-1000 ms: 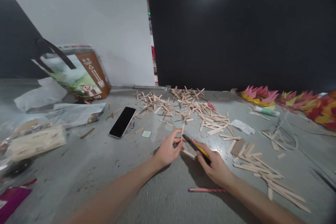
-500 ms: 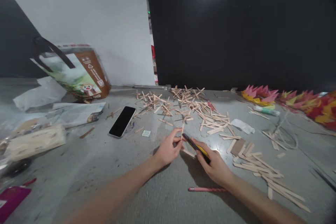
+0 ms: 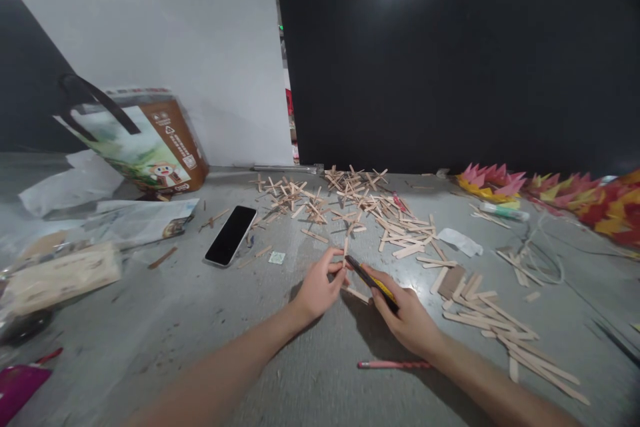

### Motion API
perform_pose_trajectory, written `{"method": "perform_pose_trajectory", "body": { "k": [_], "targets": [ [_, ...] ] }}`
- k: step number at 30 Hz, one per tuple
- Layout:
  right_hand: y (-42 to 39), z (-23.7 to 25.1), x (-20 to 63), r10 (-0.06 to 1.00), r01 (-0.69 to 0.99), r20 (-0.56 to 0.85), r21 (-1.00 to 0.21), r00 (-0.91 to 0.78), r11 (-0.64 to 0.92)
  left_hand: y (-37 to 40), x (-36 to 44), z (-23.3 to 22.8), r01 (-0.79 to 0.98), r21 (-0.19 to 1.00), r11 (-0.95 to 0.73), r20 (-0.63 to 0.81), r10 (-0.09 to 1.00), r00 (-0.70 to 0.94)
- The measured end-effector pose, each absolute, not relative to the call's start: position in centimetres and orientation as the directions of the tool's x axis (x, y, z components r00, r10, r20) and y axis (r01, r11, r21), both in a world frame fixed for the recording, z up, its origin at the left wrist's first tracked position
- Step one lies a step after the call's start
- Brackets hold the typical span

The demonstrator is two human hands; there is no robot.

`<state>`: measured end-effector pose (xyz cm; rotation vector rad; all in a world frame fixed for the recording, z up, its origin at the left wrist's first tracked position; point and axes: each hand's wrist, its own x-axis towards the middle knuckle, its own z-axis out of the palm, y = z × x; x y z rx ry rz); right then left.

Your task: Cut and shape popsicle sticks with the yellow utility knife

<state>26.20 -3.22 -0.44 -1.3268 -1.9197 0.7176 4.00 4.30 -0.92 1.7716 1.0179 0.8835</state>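
Observation:
Between the fingers of my left hand [image 3: 321,282] a thin wooden craft stick [image 3: 346,245] is pinched, its upper end pointing away from me. My right hand [image 3: 407,310] is closed around a black and yellow utility knife [image 3: 376,285]. The knife's front end meets the stick beside my left fingertips; the blade itself is too small to make out. Another craft stick [image 3: 357,294] slants below my fingers, between the two hands. Beyond them lies a heap of crossed craft sticks [image 3: 350,180].
Loose craft sticks [image 3: 500,320] spread at the right. A pink pencil [image 3: 387,365] lies in front of me. At the left are a phone [image 3: 231,236], a printed bag [image 3: 150,147] and plastic packaging [image 3: 65,273]. Paper flowers [image 3: 493,181] and a glue stick [image 3: 505,212] stand back right.
Both hands keep almost the same hold on the stick and the knife. The whole view has shifted slightly; nothing on the table has visibly moved.

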Motion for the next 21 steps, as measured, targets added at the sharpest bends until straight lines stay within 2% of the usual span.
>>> {"method": "perform_pose_trajectory", "body": {
  "k": [11,21],
  "targets": [
    [-3.2,-0.03,26.02,0.948,0.519,0.191,-0.8,-0.255,0.301,4.45,4.1,-1.18,0.276,0.932,-0.235,0.116,0.914,0.388],
    [-3.07,-0.44,26.11,0.945,0.528,0.207,-0.789,-0.252,0.313,4.52,4.15,-1.41,0.246,0.945,-0.215,0.106,0.914,0.392]
  ]
}}
